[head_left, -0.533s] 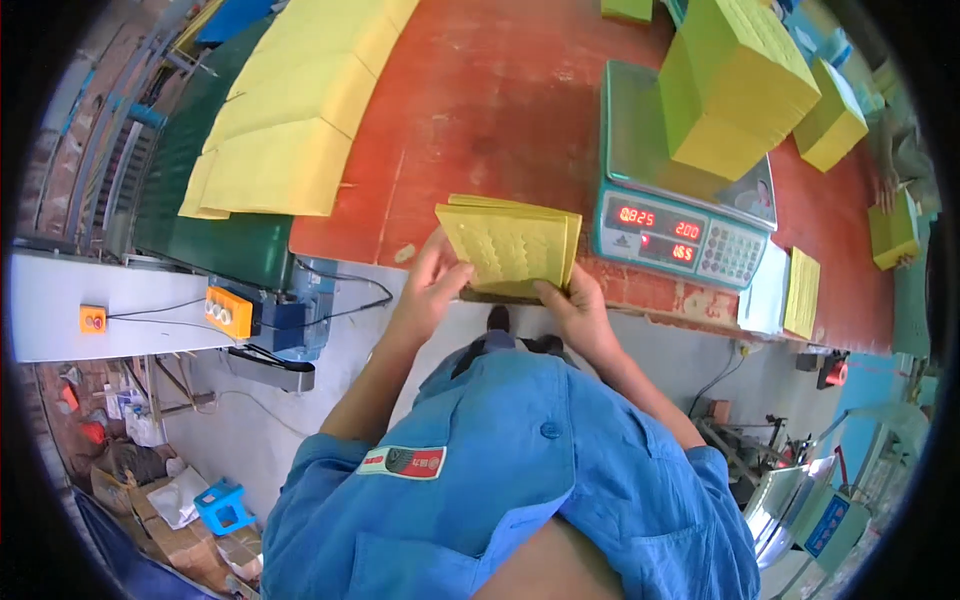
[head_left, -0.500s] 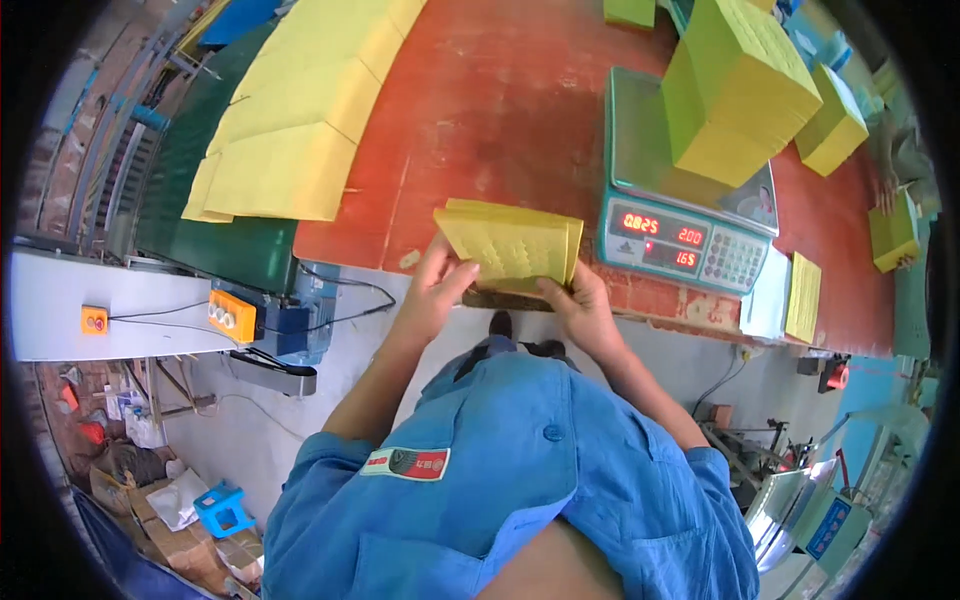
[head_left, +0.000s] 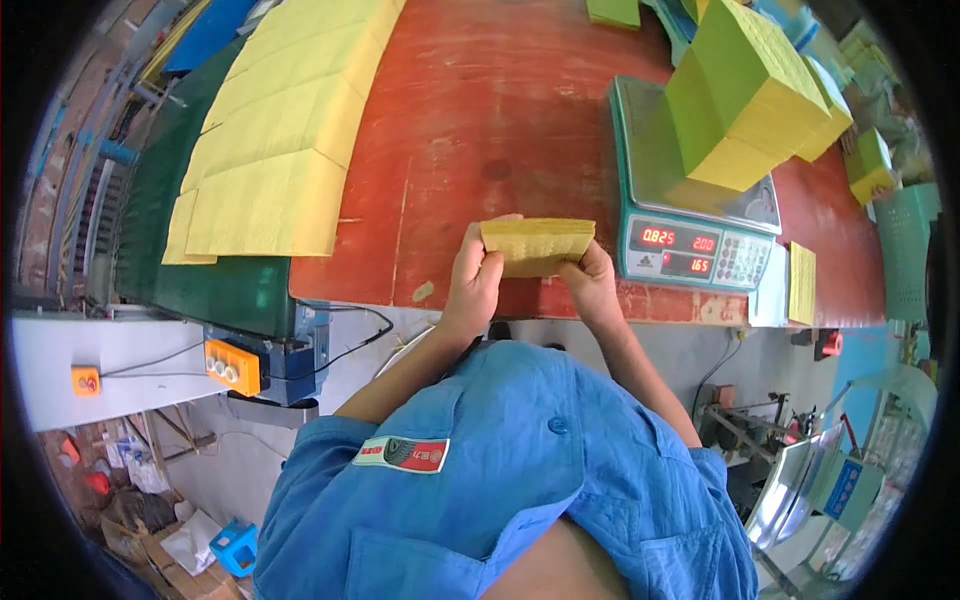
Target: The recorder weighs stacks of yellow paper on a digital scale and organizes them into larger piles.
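My left hand [head_left: 473, 280] and my right hand [head_left: 592, 283] grip the two ends of a thin stack of yellow paper sheets [head_left: 537, 244], held on edge just above the near edge of the red table [head_left: 480, 150]. To the right of it stands a green digital scale [head_left: 690, 215] with a red lit display. A tall block of yellow-green paper [head_left: 745, 105] rests on its pan.
A long overlapping row of yellow sheets [head_left: 275, 150] lies on a green conveyor belt [head_left: 150, 215] at the left. An orange button box [head_left: 233, 367] hangs below the belt. More yellow stacks [head_left: 870, 165] sit at the far right, and a single sheet pile [head_left: 802, 282] lies beside the scale.
The stack has been turned from lying flat and tilted to standing on its edge, and both hands have drawn it slightly nearer to the table edge.
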### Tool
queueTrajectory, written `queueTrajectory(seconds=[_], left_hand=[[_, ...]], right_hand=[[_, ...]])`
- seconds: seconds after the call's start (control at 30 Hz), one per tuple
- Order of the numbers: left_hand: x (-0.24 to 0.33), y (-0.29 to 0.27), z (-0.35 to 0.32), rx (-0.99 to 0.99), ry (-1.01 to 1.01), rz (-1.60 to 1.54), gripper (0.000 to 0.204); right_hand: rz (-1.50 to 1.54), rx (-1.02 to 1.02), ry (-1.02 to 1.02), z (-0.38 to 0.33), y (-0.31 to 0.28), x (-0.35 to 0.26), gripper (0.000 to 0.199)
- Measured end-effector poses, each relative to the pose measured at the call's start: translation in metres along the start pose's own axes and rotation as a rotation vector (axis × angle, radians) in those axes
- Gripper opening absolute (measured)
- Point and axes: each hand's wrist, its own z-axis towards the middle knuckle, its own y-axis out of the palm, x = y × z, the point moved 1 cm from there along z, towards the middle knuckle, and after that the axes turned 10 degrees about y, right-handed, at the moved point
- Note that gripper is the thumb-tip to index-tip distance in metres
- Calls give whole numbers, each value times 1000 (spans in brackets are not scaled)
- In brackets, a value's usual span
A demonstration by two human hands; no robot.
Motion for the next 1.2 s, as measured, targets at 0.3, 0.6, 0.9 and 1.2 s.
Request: queueTrajectory(seconds=[0.3,0.6,0.9,1.2], left_hand=[[-40,-15,-8,-168,154,226,30],[-7,-37,31,-199,-42,214,18],[145,78,173,-230,-51,-265,28],[170,196,293,-394,-63,-36,19]], right_hand=[[-33,190,-108,-9,3,38,32],[-390,306,-91,-29,4,-36,25],[-546,410,-572,-48,-68,-252,26],[-317,407,-472,18,-194,-358,46]])
